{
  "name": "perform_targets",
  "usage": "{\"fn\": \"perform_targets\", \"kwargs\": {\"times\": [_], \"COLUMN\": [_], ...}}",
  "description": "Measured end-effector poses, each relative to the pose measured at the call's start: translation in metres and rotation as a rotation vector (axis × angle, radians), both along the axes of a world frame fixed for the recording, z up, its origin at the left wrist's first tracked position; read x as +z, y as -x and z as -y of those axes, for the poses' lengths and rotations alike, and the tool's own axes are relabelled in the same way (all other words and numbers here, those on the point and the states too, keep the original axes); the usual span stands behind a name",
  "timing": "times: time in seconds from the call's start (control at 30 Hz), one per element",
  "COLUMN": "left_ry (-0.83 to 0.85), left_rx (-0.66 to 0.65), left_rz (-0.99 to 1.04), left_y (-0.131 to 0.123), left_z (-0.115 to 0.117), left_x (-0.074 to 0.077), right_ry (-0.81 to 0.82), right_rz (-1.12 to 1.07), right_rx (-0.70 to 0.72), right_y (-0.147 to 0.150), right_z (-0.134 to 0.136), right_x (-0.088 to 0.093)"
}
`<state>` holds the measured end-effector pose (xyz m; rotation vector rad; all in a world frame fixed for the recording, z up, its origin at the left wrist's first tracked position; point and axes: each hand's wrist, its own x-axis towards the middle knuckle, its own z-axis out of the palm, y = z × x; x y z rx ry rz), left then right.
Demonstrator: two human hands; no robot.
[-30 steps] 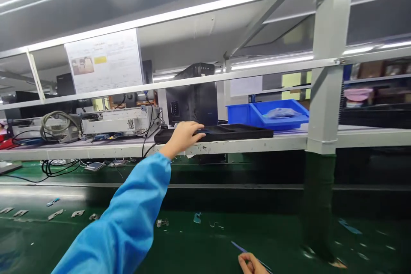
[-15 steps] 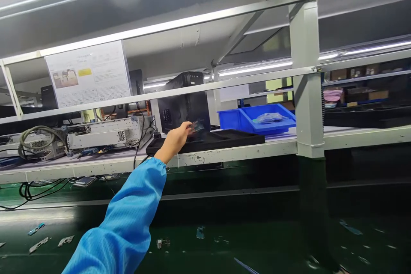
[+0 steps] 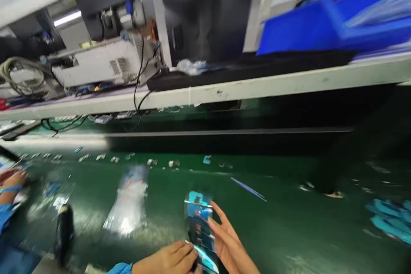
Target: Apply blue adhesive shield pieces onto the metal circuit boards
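In the head view, my left hand [image 3: 171, 259] has its fingers closed on the lower end of a clear, shiny film strip with blue and red pieces [image 3: 199, 212]. My right hand [image 3: 229, 239] pinches the strip's right edge between thumb and fingers. The strip is tilted over the green bench top [image 3: 272, 231], and its lower part is partly covered by my fingers. Beyond it, a row of small metal parts [image 3: 174, 163] and one small blue part [image 3: 207, 159] lie on the bench. A thin blue-violet stick, possibly tweezers [image 3: 248, 189], rests to the right.
On the shelf [image 3: 244, 90] stand a black tray [image 3: 289, 63] with crumpled clear plastic [image 3: 192, 67], a blue bin [image 3: 298, 30], and white equipment [image 3: 93, 68]. A clear bag [image 3: 128, 201] and a black-handled tool [image 3: 64, 231] lie left. Another person's hand [image 3: 14, 180] works far left.
My left hand has come down from the shelf's black tray, where it held something clear and blurred, to the bench. My right hand has come into view; both now hold the film strip. The view tilted down.
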<state>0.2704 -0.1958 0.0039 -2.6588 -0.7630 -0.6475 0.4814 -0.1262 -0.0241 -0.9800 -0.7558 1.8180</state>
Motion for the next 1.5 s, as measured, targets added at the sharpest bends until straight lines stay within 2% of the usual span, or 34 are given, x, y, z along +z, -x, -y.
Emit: {"fn": "perform_targets", "kwargs": {"times": [0.07, 0.13, 0.23, 0.3, 0.37, 0.47, 0.53, 0.6, 0.67, 0.73, 0.8, 0.87, 0.97, 1.03, 1.27, 1.5], "left_ry": [0.047, 0.135, 0.324, 0.45, 0.546, 0.614, 0.618, 0.652, 0.687, 0.669, 0.609, 0.539, 0.483, 0.489, 0.514, 0.346], "left_rx": [0.119, 0.231, 0.317, 0.363, 0.527, 1.034, 1.364, 1.525, 1.547, 1.533, 1.527, 1.521, 1.509, 1.51, 1.526, 1.545], "left_rz": [0.008, 0.013, 0.026, 0.125, 0.283, 0.434, 0.41, 0.36, 0.328, 0.308, 0.302, 0.31, 0.327, 0.345, 0.371, 0.397], "left_y": [-0.006, -0.011, -0.013, -0.004, 0.02, 0.078, 0.118, 0.145, 0.155, 0.152, 0.145, 0.14, 0.138, 0.138, 0.136, 0.127], "left_z": [0.022, 0.035, 0.041, 0.042, 0.043, 0.042, 0.039, 0.036, 0.033, 0.032, 0.031, 0.031, 0.03, 0.028, 0.012, 0.019], "left_x": [-0.031, -0.049, -0.06, -0.059, -0.052, -0.036, -0.029, -0.03, -0.038, -0.05, -0.063, -0.073, -0.077, -0.076, -0.082, -0.093], "right_ry": [0.033, -0.013, -0.188, -0.279, -0.327, -0.458, -0.671, -0.903, -0.978, -1.007, -1.002, -0.987, -0.975, -0.98, -0.928, -0.956], "right_rz": [0.126, 0.316, 0.656, 0.89, 1.038, 1.018, 0.952, 0.963, 0.982, 1.009, 1.06, 1.121, 1.206, 1.25, 1.419, 1.383], "right_rx": [-0.002, -0.007, -0.021, 0.003, 0.08, 0.289, 0.508, 0.68, 0.658, 0.625, 0.595, 0.58, 0.597, 0.625, 0.688, 0.884], "right_y": [0.006, 0.008, 0.005, 0.0, -0.001, 0.023, 0.068, 0.131, 0.2, 0.26, 0.303, 0.327, 0.337, 0.336, 0.349, 0.374], "right_z": [0.003, -0.005, -0.025, -0.038, -0.047, -0.062, -0.079, -0.103, -0.13, -0.152, -0.166, -0.17, -0.172, -0.177, -0.197, -0.204], "right_x": [-0.016, -0.034, -0.052, -0.051, -0.038, 0.002, 0.029, 0.048, 0.054, 0.049, 0.037, 0.022, 0.005, 0.001, 0.003, 0.006]}}
